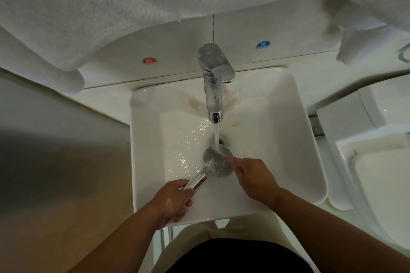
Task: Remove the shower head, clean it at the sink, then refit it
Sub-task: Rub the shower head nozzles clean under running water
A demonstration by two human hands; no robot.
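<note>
The shower head (218,160) is over the white sink (310,150), face up, and water from the tap (214,86) runs down onto it. The left hand (175,200) has its fingers (188,203) wrapped tight around the shiny handle. The right hand (255,178) is mostly curled, holding nothing, with one finger pointing out and touching the round face full of little holes.

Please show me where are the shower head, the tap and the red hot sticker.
shower head (218,163), head view, on its perforated spray face.
tap (214,95), head view, on the spout.
red hot sticker (150,61), head view, on its centre.
</note>
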